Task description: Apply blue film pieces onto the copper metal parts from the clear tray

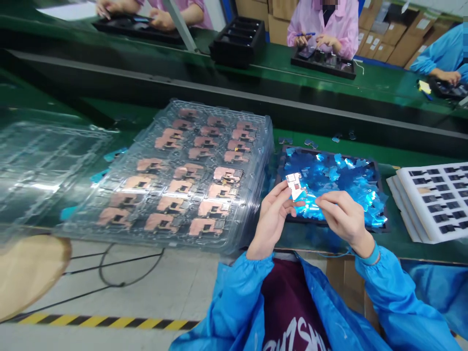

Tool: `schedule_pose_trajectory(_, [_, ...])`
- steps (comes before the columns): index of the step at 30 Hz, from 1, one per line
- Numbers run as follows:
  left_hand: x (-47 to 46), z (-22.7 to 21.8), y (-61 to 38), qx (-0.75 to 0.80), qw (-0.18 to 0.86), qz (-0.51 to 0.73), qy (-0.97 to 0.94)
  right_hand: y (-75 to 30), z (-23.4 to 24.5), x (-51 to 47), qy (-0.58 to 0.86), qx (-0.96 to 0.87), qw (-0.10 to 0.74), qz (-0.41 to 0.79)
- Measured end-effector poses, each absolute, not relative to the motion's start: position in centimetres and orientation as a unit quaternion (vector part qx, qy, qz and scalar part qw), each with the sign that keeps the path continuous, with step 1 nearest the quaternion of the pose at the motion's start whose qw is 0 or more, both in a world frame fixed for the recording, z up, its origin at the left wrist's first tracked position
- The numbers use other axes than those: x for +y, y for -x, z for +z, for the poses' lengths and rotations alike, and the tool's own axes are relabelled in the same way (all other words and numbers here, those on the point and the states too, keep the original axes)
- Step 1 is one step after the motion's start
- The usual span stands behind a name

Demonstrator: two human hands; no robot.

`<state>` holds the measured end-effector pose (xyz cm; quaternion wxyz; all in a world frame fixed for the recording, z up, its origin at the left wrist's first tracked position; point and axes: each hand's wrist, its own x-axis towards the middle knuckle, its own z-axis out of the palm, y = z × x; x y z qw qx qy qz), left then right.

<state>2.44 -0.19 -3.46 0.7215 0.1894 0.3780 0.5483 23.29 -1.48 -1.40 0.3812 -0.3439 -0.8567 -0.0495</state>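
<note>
Head view: left hand [272, 214] pinches a thin silvery part [294, 185]; right hand [341, 214] pinches blue film [310, 207] beside it, above a film-heaped black tray [376, 168]. Clear blister trays [190, 175] of coppery parts lie left.

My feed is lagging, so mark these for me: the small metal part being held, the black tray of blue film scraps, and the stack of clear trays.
small metal part [294, 184], head view, on its shiny face.
black tray [281, 165], head view, on its left rim.
clear tray stack [252, 229], head view, on its right front edge.
</note>
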Motion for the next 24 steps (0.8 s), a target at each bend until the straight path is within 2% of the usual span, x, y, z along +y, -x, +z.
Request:
schedule_pose_trajectory(9, [-0.5,-3.8,-3.3,0.429,0.652,0.567,-0.265,-23.2,-0.7,-1.2,0.286,-0.895,0.298,-0.168])
schedule_pose_trajectory(13, [-0.1,-4.1,-3.2,0.441,0.612,0.59,-0.288,-23.2,-0.7,-1.4,0.259,-0.911,0.267,-0.18])
schedule_pose_trajectory(15, [0.1,-4.2,-3.2,0.45,0.599,0.599,-0.284,-23.5,-0.9,-1.8,0.249,-0.915,0.278,-0.151])
schedule_pose_trajectory(17, [0.0,-4.0,-3.1,0.461,0.58,0.609,-0.283,-24.1,-1.2,-2.3,0.26,-0.904,0.326,-0.096])
schedule_pose_trajectory(20, [-1.1,-2.9,-2.4,0.474,0.534,0.623,-0.32,-26.0,-1.6,-2.2,0.36,-0.846,0.394,-0.007])
schedule_pose_trajectory(22, [-2.5,-1.6,-1.2,0.489,0.497,0.613,-0.372,-28.0,-2.2,-1.1,0.463,-0.801,0.378,0.044])
schedule_pose_trajectory(24, [-4.0,-0.2,1.1,0.515,0.449,0.592,-0.427,-30.3,-3.3,0.7,0.543,-0.769,0.325,0.088])
